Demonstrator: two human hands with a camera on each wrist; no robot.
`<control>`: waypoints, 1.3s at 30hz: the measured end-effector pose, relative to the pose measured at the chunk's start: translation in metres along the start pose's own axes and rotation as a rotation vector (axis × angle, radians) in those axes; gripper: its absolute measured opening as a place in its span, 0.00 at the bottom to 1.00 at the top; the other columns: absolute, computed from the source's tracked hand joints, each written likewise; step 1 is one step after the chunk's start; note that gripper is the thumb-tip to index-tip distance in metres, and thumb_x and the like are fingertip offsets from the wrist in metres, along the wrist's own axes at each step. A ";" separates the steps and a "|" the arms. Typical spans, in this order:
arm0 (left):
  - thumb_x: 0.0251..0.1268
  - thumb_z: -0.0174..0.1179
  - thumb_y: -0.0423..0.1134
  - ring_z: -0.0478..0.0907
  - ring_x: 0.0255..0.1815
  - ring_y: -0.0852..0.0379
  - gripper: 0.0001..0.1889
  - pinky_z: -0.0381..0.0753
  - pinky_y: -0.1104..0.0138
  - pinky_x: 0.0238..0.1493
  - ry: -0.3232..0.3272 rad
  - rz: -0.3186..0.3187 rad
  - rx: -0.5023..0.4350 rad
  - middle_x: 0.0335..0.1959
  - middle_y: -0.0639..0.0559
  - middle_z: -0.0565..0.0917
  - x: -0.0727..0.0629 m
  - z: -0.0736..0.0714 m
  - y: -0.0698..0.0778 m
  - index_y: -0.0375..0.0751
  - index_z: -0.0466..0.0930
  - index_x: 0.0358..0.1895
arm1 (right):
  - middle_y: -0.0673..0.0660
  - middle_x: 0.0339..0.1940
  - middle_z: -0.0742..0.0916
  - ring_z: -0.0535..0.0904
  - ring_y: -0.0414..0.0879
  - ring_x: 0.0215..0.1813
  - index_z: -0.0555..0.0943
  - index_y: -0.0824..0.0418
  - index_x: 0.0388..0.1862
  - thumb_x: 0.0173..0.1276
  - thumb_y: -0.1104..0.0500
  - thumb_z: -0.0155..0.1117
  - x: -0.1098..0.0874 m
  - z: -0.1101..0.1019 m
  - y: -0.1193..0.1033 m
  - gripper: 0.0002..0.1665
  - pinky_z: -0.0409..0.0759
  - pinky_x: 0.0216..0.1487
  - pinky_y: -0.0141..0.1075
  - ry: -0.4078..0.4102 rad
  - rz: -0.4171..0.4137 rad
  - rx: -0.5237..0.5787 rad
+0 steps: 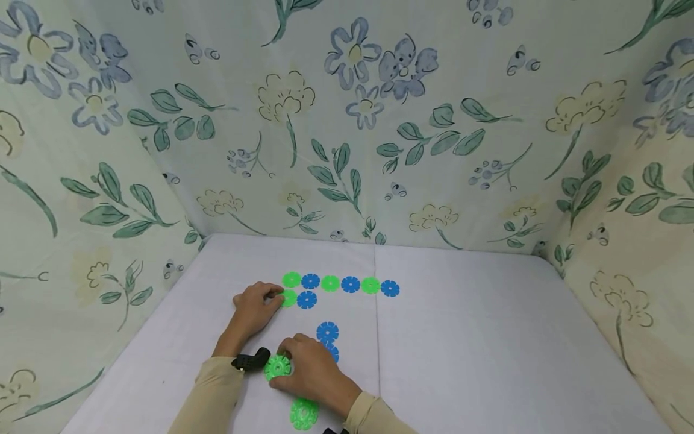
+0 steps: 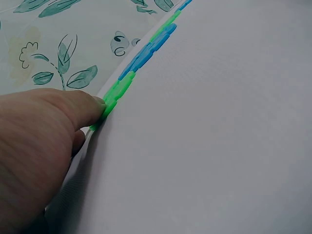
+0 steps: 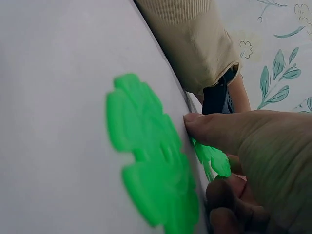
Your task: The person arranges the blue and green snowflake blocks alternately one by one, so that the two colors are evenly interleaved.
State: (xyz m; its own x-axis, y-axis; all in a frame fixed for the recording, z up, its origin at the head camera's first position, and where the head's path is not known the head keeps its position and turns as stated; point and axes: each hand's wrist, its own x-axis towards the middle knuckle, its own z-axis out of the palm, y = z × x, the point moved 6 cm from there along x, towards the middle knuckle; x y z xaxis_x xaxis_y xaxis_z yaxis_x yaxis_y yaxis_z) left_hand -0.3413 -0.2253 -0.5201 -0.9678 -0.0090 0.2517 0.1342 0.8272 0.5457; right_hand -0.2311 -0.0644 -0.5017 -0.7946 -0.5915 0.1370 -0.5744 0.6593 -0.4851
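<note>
My left hand [image 1: 256, 311] rests on the white table, its fingertips at the left edge of a flat green notched disc [image 1: 290, 298]. In the left wrist view its thumb [image 2: 87, 108] touches that green disc's edge. A blue disc [image 1: 306, 299] adjoins it on the right. Nearer the front, my right hand [image 1: 314, 369] pinches a green notched disc [image 1: 278, 367] between thumb and fingers, beside the left wrist. Another green disc [image 1: 303, 414] lies below the right hand and looms large in the right wrist view. Two overlapping blue discs [image 1: 328, 331] lie beyond the right hand, partly covered.
Behind the short row, a longer row of alternating green and blue discs [image 1: 350, 284] runs left to right. A white cloth [image 1: 466, 337] with a crease covers the table. Flower-patterned fabric [image 1: 347, 144] walls the back and sides. A black strap device [image 1: 252, 360] sits on the left wrist.
</note>
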 end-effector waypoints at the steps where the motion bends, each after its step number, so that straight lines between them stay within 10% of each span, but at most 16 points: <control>1: 0.68 0.64 0.48 0.78 0.44 0.53 0.12 0.58 0.49 0.50 0.003 0.004 -0.001 0.40 0.55 0.84 0.000 0.000 0.000 0.53 0.86 0.50 | 0.41 0.36 0.83 0.74 0.28 0.35 0.84 0.48 0.48 0.53 0.37 0.78 0.000 0.000 0.000 0.27 0.73 0.35 0.25 -0.004 -0.005 0.004; 27: 0.66 0.65 0.46 0.74 0.36 0.57 0.10 0.56 0.51 0.47 0.021 0.010 -0.018 0.35 0.56 0.82 -0.001 -0.002 0.002 0.53 0.87 0.48 | 0.39 0.17 0.79 0.71 0.31 0.09 0.81 0.47 0.50 0.61 0.49 0.75 -0.001 -0.001 0.014 0.20 0.72 0.20 0.27 -0.095 0.031 0.342; 39: 0.67 0.65 0.46 0.74 0.37 0.57 0.10 0.56 0.51 0.47 0.021 0.015 -0.017 0.35 0.56 0.82 -0.002 -0.003 0.005 0.53 0.87 0.48 | 0.42 0.29 0.84 0.76 0.39 0.09 0.83 0.44 0.52 0.64 0.48 0.73 0.001 -0.008 0.025 0.18 0.74 0.17 0.34 -0.045 0.120 0.561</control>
State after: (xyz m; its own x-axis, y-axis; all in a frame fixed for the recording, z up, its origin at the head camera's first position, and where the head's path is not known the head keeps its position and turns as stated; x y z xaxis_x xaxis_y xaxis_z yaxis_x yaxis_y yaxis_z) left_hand -0.3378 -0.2232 -0.5155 -0.9610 -0.0084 0.2765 0.1526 0.8176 0.5551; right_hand -0.2478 -0.0447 -0.5069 -0.8315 -0.5551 0.0215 -0.2785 0.3831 -0.8807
